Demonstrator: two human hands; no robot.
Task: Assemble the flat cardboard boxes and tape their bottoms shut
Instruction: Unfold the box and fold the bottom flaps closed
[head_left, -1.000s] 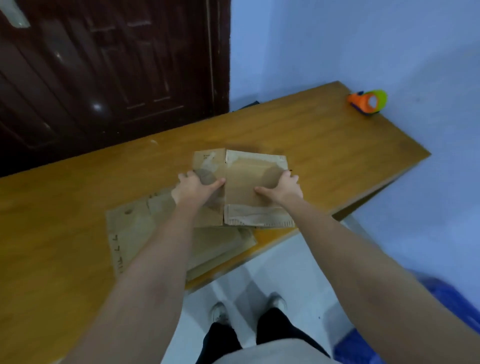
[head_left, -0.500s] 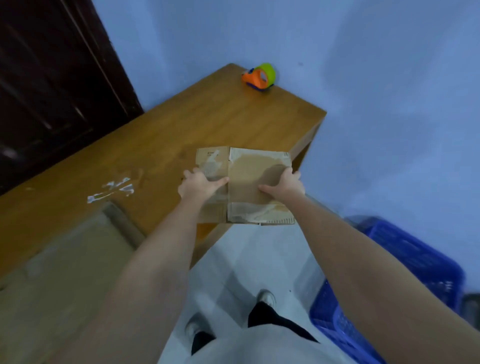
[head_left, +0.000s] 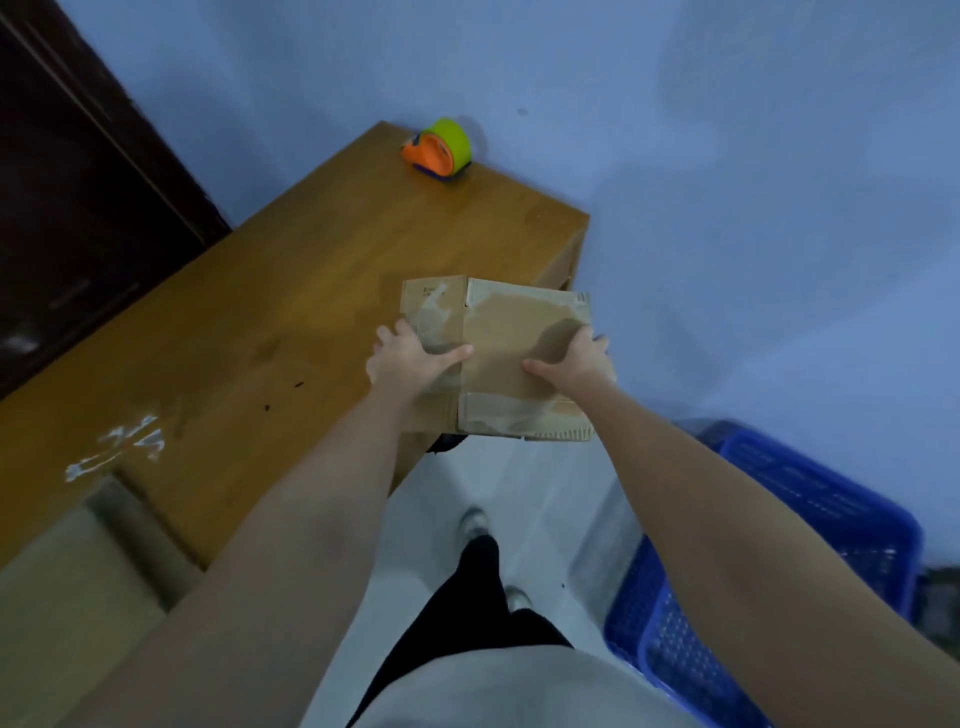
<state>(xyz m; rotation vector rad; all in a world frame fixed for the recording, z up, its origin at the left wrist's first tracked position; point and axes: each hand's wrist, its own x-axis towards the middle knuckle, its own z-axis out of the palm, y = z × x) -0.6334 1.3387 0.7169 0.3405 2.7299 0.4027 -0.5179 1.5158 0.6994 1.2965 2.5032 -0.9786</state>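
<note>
Box (head_left: 511, 343): flattened brown cardboard, worn tape patches, long axis left-right, overhanging the table's (head_left: 234, 332) right corner.
Left hand (head_left: 410, 358): grips its left edge.
Right hand (head_left: 576, 361): grips its right edge.
Dispenser (head_left: 438, 150): orange-green plastic, far corner.

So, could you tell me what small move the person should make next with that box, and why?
Probably lower the box into the blue basket on the floor to its right. Both hands, left and right, grip it out past the table edge, its top face already carries tape, and the tape dispenser sits far back, untouched.
</note>
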